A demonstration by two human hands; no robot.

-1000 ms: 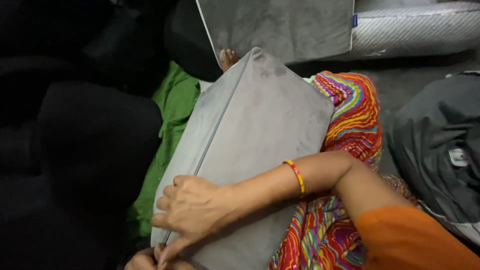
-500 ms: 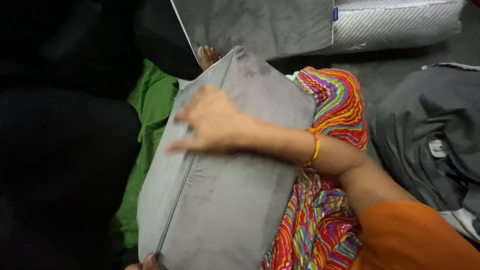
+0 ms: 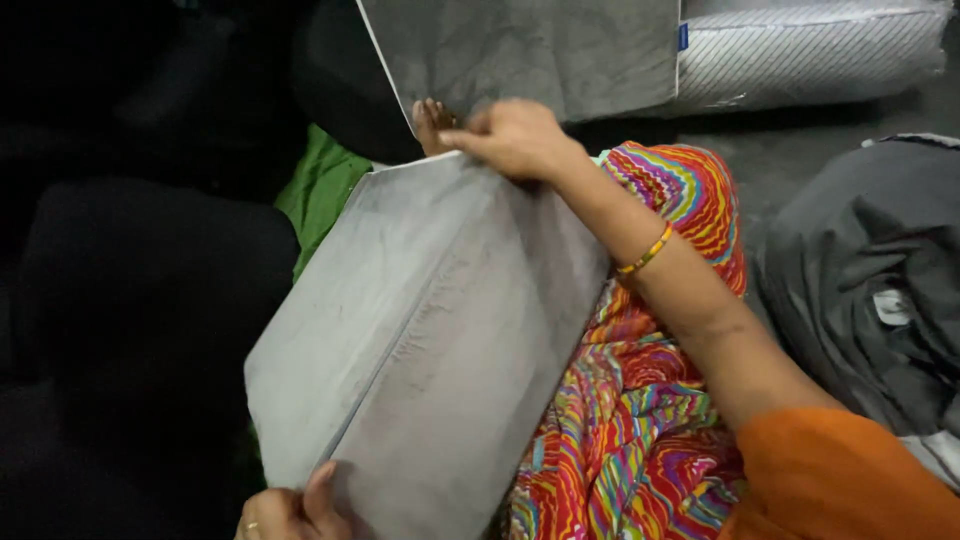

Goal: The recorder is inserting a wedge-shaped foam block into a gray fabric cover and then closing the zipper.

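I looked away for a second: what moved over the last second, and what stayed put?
The right hand slid along the grey fabric-covered cushion from its near end to its far top edge, where its grip now rests. The left hand stayed at the near bottom corner, and the cushion stayed across the lap on the multicoloured patterned cloth.

Grey cloth pile (image 3: pixel 860 270) rt, white pillow (image 3: pixel 810 50) top.

The right hand (image 3: pixel 515 135) has slid up the grey cushion (image 3: pixel 430 330) toward twelve o'clock, from its near end to its far top edge; the left hand (image 3: pixel 290 512) now shows more at six o'clock.
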